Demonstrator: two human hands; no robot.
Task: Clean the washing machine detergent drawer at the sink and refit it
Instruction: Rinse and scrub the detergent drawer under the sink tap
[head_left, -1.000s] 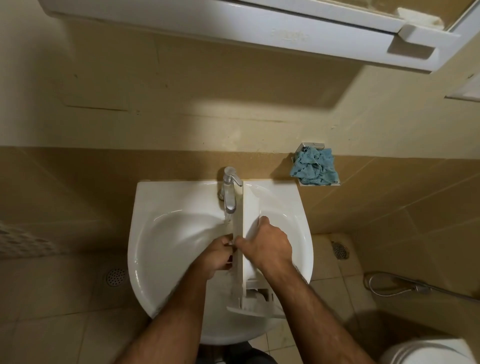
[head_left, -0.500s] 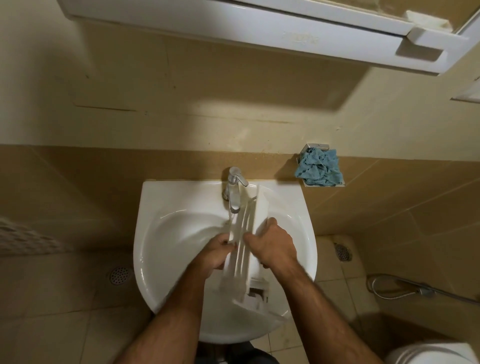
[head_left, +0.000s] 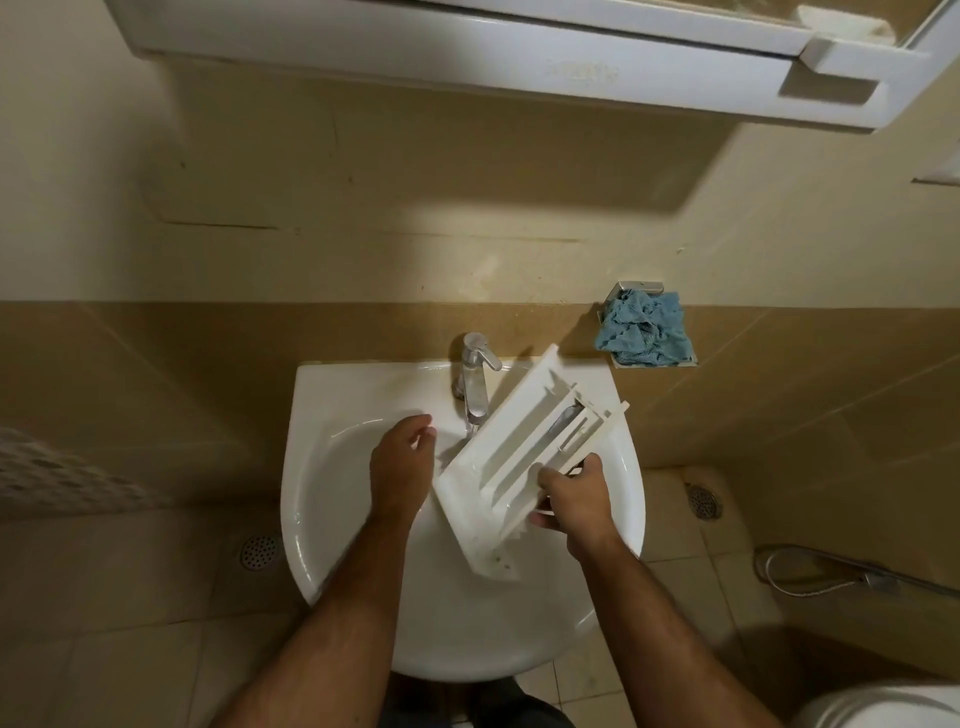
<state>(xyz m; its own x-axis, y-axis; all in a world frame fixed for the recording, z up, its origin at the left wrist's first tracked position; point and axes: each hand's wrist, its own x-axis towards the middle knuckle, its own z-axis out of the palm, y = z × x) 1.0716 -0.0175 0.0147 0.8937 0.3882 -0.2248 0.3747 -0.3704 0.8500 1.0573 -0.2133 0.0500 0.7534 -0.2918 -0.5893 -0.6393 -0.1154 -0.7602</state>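
Detergent drawer (head_left: 524, 457) tilts over the sink (head_left: 332, 561) under the running tap (head_left: 475, 379), gripped by the right hand (head_left: 574, 501); the left hand (head_left: 402, 462) hovers beside it, fingers relaxed.

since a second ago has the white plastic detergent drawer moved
Yes. The white plastic detergent drawer has tipped from upright beside the chrome tap to slanting right, its top end toward the blue cloth.

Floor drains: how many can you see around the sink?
2. One floor drain sits in the tiles left of the sink, partly tucked under its rim. The other floor drain lies right of the sink, near the wall. The sink may hide more.
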